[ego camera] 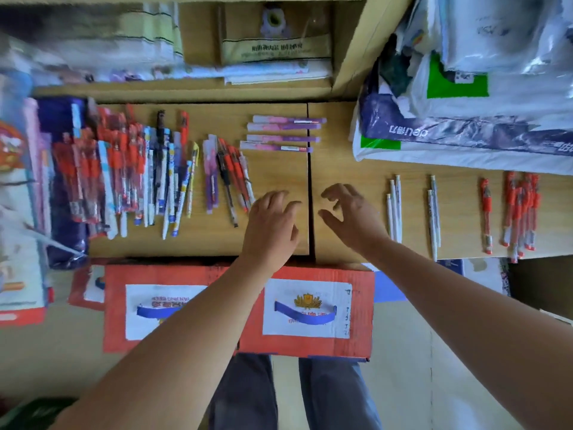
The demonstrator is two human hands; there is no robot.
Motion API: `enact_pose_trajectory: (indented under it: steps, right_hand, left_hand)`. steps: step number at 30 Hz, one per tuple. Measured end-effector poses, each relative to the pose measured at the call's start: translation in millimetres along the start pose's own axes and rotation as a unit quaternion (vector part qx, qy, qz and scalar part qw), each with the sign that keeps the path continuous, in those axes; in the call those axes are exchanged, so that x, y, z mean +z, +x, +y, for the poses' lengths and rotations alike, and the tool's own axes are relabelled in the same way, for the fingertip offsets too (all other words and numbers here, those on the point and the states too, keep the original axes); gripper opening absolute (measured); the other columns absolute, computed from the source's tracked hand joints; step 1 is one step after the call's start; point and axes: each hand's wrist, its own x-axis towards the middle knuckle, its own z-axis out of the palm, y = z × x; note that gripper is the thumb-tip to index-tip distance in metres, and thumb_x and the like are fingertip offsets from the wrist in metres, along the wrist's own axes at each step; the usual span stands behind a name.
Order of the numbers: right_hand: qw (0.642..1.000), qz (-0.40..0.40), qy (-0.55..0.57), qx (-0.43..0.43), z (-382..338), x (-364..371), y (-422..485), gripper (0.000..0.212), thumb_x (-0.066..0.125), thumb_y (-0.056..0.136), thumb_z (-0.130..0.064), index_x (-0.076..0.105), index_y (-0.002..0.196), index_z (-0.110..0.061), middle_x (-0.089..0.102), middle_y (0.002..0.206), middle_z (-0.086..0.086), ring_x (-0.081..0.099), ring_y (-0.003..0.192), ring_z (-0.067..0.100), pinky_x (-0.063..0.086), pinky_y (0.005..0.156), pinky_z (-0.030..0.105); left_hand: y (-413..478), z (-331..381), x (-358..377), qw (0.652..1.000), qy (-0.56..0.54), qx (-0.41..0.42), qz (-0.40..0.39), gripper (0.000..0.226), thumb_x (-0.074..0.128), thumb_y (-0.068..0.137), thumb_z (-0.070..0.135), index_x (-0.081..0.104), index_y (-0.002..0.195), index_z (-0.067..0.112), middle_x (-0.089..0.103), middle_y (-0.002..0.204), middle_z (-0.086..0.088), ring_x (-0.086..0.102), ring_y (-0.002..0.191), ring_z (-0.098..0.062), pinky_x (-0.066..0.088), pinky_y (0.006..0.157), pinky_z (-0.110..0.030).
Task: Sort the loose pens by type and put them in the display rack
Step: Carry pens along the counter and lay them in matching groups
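Note:
A mixed heap of loose pens (130, 175), red, white, blue and black, lies at the left of the wooden shelf (279, 243). Beside the heap lies a smaller bunch (228, 178) of purple, black and red pens. Several purple pens (282, 133) lie side by side at the back. On the right, white pens (394, 209), two more white pens (433, 215), one red pen (486, 212) and a bunch of red pens (522, 209) lie in separate groups. My left hand (271, 225) hovers near the small bunch, fingers loosely bent, holding nothing. My right hand (352, 212) hovers beside it, fingers curved and empty.
A red cardboard box (242, 311) with white labels stands in front of the shelf, under my forearms. Plastic-wrapped stationery packs (483, 88) are stacked at the back right. More packaged goods (21, 193) crowd the left edge. A shelf with notebooks (273, 48) runs behind.

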Motion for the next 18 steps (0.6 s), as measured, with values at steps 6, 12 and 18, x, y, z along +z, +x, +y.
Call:
enact_pose_trajectory:
  steps: [6,12,18]
  right_hand:
    - [0.998,-0.052,-0.026,-0.033,-86.2,66.5,35.0,0.044,0.063,0.089,-0.022,0.052,0.132,-0.017,0.052,0.126,0.007,0.062,0.095,0.027,0.051,0.079,0.038]
    - [0.997,-0.032,-0.077,-0.004,-119.3,115.5,49.8,0.048,0.066,0.085,-0.016,0.052,0.131,-0.017,0.043,0.127,0.010,0.049,0.110,0.031,0.045,0.081,0.036]
    - [0.990,-0.018,-0.136,-0.007,-131.8,119.3,54.0,0.045,0.066,0.084,-0.017,0.054,0.128,-0.021,0.040,0.126,0.008,0.048,0.109,0.025,0.044,0.076,0.030]
  left_hand:
    - [-43.2,-97.8,-21.0,0.993,0.032,-0.107,0.030,0.047,0.058,0.082,0.020,0.053,0.129,0.019,0.044,0.139,-0.008,0.032,0.134,-0.031,0.027,0.111,-0.048]
    - [-75.6,-166.6,-15.2,0.983,0.005,-0.179,-0.038,0.073,0.055,0.092,0.025,0.014,0.153,0.026,-0.004,0.161,-0.010,-0.001,0.148,-0.032,0.014,0.119,-0.048]
    - [-80.3,-178.1,-14.5,0.991,-0.072,-0.114,0.010,0.053,0.055,0.087,0.015,0.044,0.139,0.017,0.027,0.153,-0.011,0.025,0.141,-0.030,0.032,0.111,-0.043]
